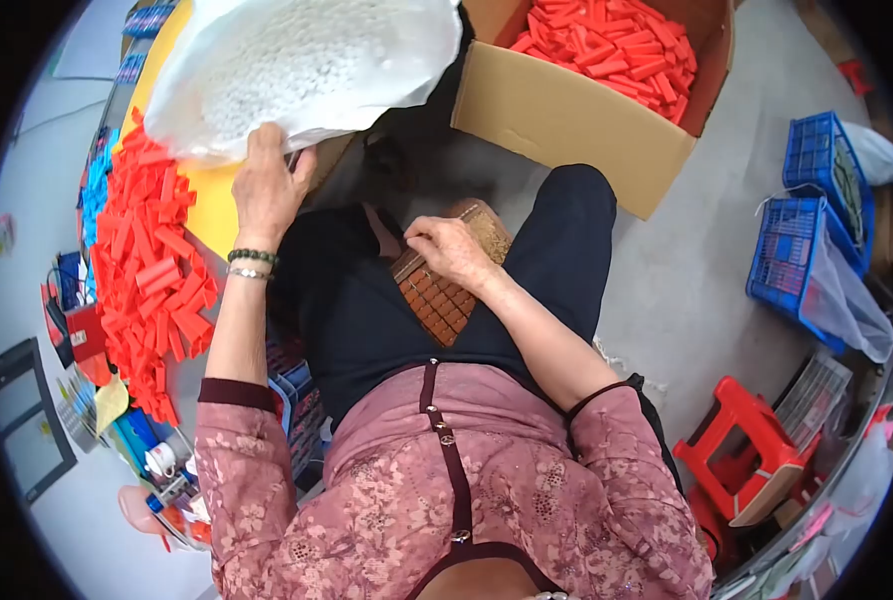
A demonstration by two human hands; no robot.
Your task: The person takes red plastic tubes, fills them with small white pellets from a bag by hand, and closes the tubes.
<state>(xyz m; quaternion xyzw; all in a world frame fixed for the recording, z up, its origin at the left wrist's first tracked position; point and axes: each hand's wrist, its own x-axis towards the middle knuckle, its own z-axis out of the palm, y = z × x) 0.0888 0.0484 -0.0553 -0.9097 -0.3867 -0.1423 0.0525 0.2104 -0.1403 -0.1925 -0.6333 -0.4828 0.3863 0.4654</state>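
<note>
My left hand (269, 190) is at the near edge of a white plastic bag (181, 110), its fingers and thumb closed at the rim. Many small white pieces (291, 80) lie in the opened bag. A dark bit shows by the thumb, too small to name. My right hand (451, 250) rests low between my thighs, over a brown tiled seat mat (436, 305). Its fingers are curled together, and whatever they hold, if anything, is hidden.
Left of my left arm, red plastic pieces (151, 270) are heaped on a yellow surface (211, 205). A cardboard box (576, 125) ahead holds more red pieces. Blue crates (786, 250) and a red stool (736, 450) stand on the right.
</note>
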